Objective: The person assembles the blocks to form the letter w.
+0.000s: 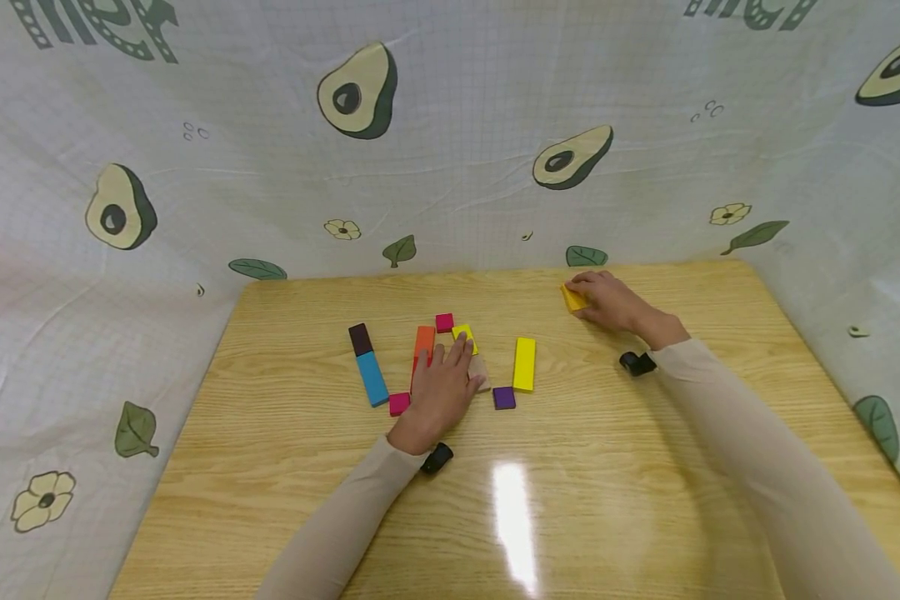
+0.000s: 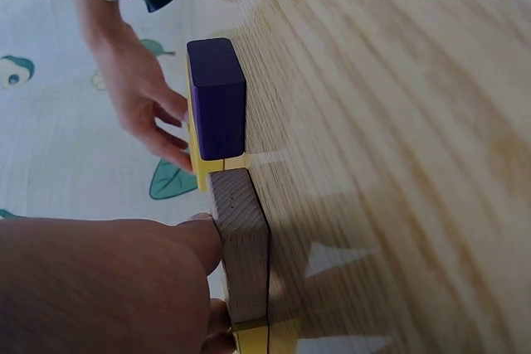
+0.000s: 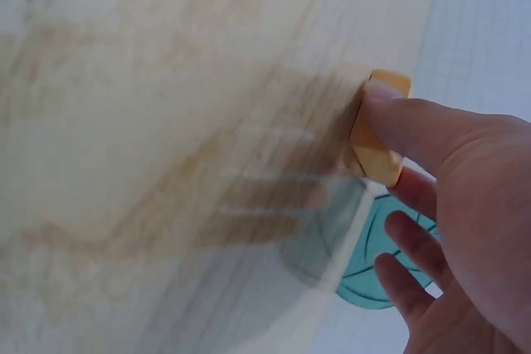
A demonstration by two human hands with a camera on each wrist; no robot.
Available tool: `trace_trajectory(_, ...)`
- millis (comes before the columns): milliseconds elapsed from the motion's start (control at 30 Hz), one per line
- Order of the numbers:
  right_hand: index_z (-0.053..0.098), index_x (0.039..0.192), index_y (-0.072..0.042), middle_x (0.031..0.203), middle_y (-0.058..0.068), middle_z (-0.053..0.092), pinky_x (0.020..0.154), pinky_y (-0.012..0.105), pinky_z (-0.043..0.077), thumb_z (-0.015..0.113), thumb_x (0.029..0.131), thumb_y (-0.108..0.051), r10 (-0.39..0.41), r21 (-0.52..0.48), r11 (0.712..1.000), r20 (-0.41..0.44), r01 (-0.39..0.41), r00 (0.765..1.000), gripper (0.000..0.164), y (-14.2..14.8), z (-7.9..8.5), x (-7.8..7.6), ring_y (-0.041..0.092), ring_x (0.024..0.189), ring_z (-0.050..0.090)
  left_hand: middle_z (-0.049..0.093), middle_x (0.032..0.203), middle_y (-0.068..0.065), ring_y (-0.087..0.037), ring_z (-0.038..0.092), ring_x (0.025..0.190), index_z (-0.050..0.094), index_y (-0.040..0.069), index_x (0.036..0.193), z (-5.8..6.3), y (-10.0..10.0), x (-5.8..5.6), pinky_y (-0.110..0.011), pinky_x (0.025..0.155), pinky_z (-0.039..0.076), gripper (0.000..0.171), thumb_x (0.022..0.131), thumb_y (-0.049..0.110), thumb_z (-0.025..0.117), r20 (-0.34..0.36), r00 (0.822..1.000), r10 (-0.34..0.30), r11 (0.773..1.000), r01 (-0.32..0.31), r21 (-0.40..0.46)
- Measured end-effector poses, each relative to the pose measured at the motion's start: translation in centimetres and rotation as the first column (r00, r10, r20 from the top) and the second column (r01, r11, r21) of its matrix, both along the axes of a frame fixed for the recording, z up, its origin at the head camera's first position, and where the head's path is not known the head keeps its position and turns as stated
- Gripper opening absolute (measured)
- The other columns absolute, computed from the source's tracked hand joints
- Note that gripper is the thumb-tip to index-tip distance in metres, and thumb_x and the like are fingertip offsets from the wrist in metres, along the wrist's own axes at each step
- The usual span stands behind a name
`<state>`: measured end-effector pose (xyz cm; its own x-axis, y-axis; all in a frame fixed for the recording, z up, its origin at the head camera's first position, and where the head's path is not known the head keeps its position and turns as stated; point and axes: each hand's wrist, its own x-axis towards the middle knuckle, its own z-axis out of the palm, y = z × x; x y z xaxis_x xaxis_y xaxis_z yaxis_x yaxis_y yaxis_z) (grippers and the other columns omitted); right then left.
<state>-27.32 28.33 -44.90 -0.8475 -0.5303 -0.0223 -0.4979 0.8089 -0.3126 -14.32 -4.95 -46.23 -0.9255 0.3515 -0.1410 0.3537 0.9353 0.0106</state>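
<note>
My right hand (image 1: 607, 302) pinches an orange-yellow block (image 1: 573, 298) between thumb and fingers near the table's back edge. In the right wrist view the thumb presses one face of that block (image 3: 380, 138), and the other fingers spread below. My left hand (image 1: 442, 392) lies over the middle blocks, fingers extended. Under or beside its fingers are an orange block (image 1: 424, 337), a mostly covered red block, a small yellow block (image 1: 465, 335) and a plain wooden block (image 1: 479, 372). In the left wrist view the thumb touches the wooden block (image 2: 245, 263).
Left of the left hand, a dark brown block (image 1: 361, 339) meets a blue block (image 1: 372, 379). Pink blocks sit behind (image 1: 445, 322) and near the left wrist. To the right lie a purple block (image 1: 504, 398) and a long yellow block (image 1: 524, 364). A printed curtain (image 1: 465, 167) borders the table.
</note>
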Motion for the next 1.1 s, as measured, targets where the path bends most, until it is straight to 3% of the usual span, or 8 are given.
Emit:
trace_trajectory(300,0.058,0.143,0.013,0.140,0.034,0.058,0.109,0.062,0.042,0.079,0.097,-0.015,-0.052,-0.052,0.997,-0.024,0.051,0.998,0.058,-0.8,-0.4,0.8,0.051,0.125,0.051,0.028,0.175,-0.002,-0.033,0.040,0.150,0.033,0.014,0.168,-0.1,0.1,0.0,-0.054,0.125,0.028,0.066,0.113,0.048,0.044,-0.021,1.000,-0.003,1.000,0.003,-0.015)
trace_trajectory(500,0.062,0.139,0.012,0.135,0.032,0.063,0.108,0.060,0.043,0.082,0.095,-0.019,-0.049,-0.075,0.996,-0.052,0.045,0.997,0.057,-2.4,-0.5,1.4,0.047,0.122,0.056,0.028,0.175,-0.002,-0.033,0.040,0.151,0.033,0.014,0.168,-0.2,0.1,0.1,-0.054,0.124,0.028,0.066,0.113,0.048,0.043,-0.027,1.000,-0.004,1.000,0.003,-0.021)
trace_trajectory(1100,0.064,0.139,0.008,0.131,0.026,0.065,0.104,0.055,0.049,0.080,0.098,-0.028,-0.025,-0.093,0.995,-0.012,0.024,1.000,0.057,-6.8,-0.7,3.0,0.042,0.117,0.060,0.027,0.175,-0.002,-0.033,0.040,0.149,0.031,0.014,0.169,0.0,0.0,0.1,-0.054,0.125,0.028,0.067,0.113,0.049,0.043,-0.022,1.000,-0.006,1.000,0.005,-0.027)
